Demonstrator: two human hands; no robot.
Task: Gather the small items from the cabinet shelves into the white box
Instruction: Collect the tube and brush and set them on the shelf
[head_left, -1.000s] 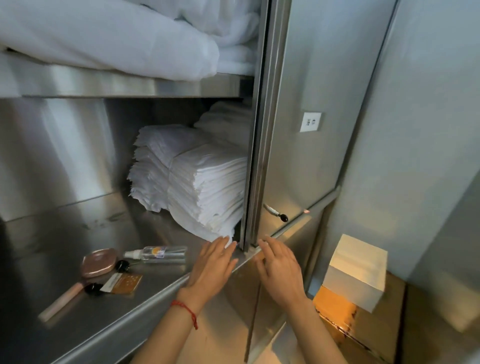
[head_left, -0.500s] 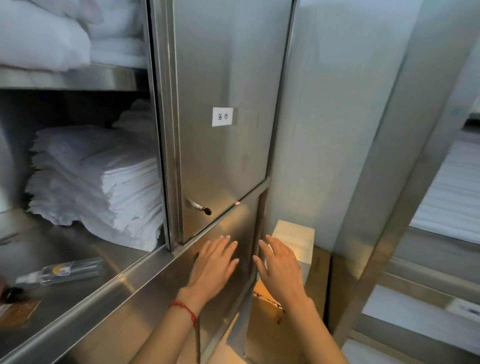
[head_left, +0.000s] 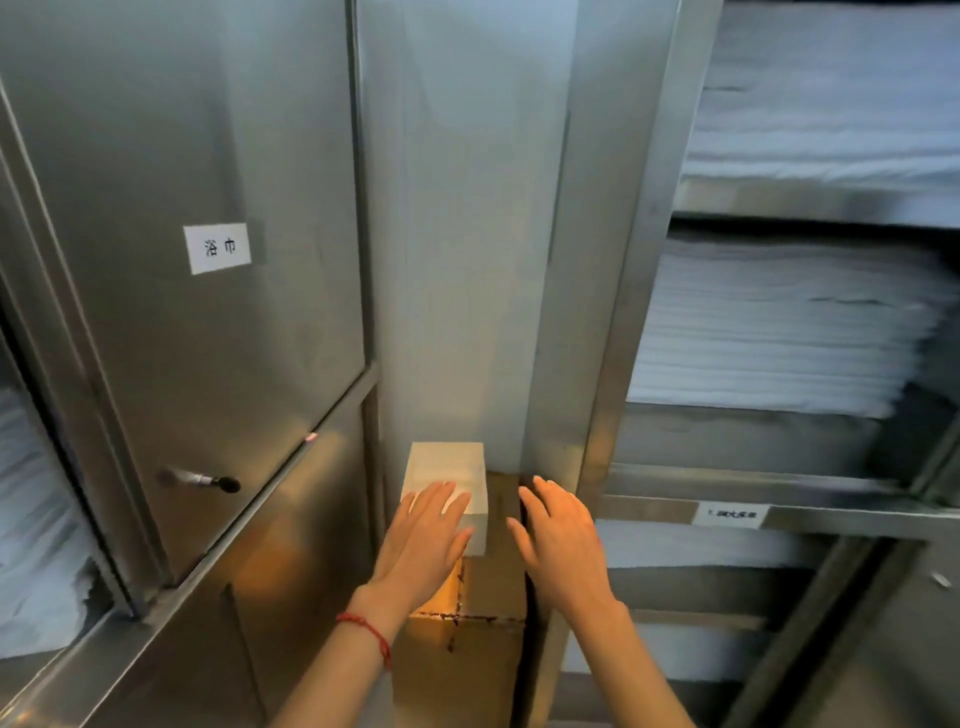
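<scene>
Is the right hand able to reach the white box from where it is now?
Probably yes. The right hand hangs open just beside the white box, with nothing between them; the left hand lies over the box's near left part only.

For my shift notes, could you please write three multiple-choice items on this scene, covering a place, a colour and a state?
1. Where does the white box stand?
A. on a brown carton
B. on a cabinet shelf
C. on folded linen

2. What colour is the cord on the left wrist?
A. blue
B. red
C. green

3. How are the hands?
A. both open
B. both holding the box
C. the right gripping the door key

Key: 1 A, the brown carton lies right under the box. 2 B, a red cord circles the wrist. 3 A, left hand and right hand show straight fingers, holding nothing.
</scene>
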